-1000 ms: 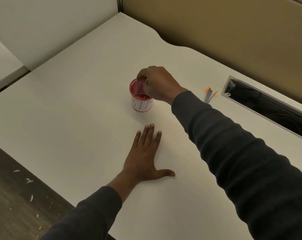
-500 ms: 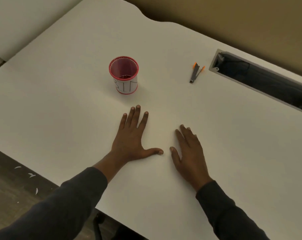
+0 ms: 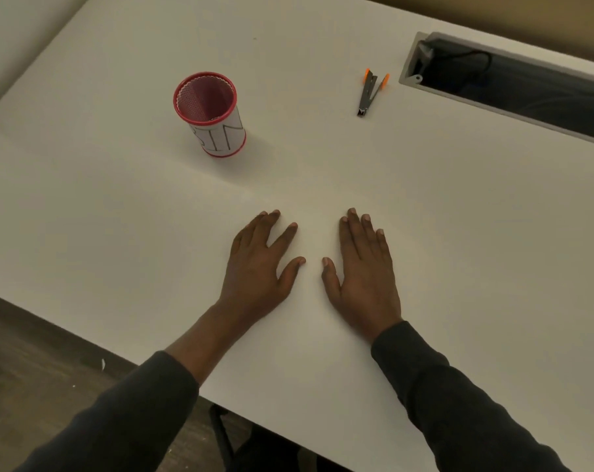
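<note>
A: Hand status?
B: Left hand (image 3: 258, 270) and right hand (image 3: 363, 277) are laid flat, released, on the desk (image 3: 118, 216).
A: Cup (image 3: 213, 117)?
B: Left upright, well apart; since earlier, the right hand is withdrawn from it.

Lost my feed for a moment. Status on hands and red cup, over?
Both open: left hand and right hand flat on table. Upright red mesh cup ahead of left hand, untouched. Off right, grey-and-orange tool; nothing between.
</note>
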### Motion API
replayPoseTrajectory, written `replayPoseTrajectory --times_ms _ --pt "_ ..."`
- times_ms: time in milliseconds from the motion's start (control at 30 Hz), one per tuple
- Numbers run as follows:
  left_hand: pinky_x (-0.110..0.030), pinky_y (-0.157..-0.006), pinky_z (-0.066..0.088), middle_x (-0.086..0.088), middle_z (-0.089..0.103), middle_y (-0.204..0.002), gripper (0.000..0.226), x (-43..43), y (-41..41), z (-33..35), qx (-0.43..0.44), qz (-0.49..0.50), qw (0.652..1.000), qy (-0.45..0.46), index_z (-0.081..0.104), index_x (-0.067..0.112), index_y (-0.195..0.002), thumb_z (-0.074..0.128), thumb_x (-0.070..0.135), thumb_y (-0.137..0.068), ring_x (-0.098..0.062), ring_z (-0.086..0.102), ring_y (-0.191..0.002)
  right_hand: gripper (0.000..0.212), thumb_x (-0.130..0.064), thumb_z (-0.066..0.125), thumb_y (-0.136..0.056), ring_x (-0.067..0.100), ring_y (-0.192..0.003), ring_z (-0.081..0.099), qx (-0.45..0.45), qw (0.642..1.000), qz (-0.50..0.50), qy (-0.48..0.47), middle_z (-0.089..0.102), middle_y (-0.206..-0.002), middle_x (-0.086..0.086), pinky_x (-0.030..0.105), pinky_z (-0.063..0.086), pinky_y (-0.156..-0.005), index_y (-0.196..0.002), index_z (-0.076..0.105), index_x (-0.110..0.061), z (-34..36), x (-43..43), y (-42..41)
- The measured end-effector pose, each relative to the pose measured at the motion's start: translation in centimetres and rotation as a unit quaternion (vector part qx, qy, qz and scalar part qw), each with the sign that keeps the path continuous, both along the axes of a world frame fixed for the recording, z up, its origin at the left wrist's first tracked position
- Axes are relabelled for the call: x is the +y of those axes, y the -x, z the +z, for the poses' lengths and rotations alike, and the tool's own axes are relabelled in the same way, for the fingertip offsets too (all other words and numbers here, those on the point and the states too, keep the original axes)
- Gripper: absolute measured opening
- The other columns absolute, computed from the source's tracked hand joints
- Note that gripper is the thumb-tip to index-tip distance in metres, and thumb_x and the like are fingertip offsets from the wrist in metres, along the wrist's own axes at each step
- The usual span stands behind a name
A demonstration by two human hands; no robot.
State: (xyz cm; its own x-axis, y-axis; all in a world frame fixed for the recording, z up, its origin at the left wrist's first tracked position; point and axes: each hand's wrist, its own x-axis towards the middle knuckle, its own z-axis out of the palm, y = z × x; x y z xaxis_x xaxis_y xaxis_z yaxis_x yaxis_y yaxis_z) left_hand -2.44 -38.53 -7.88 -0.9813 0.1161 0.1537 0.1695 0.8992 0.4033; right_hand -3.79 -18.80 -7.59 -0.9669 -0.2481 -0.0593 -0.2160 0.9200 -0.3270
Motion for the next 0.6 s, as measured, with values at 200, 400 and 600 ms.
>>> replayPoseTrajectory --times_ms 200,400,600 --pt "-0.044 -0.090 0.051 -0.008 0.063 -0.114 0.023 2.3 2.1 1.2 -0.012 0.079 0.995 -0.061 0.074 0.012 -0.111 0.069 0.020 -0.090 -0.029 0.059 -0.108 0.068 -0.042 0.034 -0.099 0.021 -0.153 0.005 0.014 1.000 -0.004 0.010 0.012 -0.165 0.008 0.045 0.013 -0.123 -0.156 0.019 -0.008 0.1 0.0 0.0" --pt "-0.043 -0.082 0.049 -0.009 0.063 -0.103 0.009 2.8 4.3 1.6 -0.043 0.096 0.993 -0.055 0.073 0.010 -0.096 0.075 0.008 -0.087 -0.029 0.057 -0.097 0.068 -0.042 0.034 -0.099 0.021 -0.153 0.005 0.015 1.000 -0.003 0.006 0.012 -0.165 0.008 0.045 0.013 -0.123 -0.156 0.020 -0.008 0.2 0.0 0.0" --pt "-0.046 -0.076 0.050 -0.009 0.063 -0.095 0.005 3.1 4.9 1.6 -0.050 0.081 0.995 -0.017 0.071 0.008 -0.091 0.071 0.004 -0.088 -0.030 0.056 -0.088 0.068 -0.041 0.035 -0.099 0.022 -0.153 0.006 0.015 1.000 -0.004 0.006 0.013 -0.165 0.009 0.046 0.014 -0.122 -0.155 0.021 -0.007 0.2 0.1 0.1"
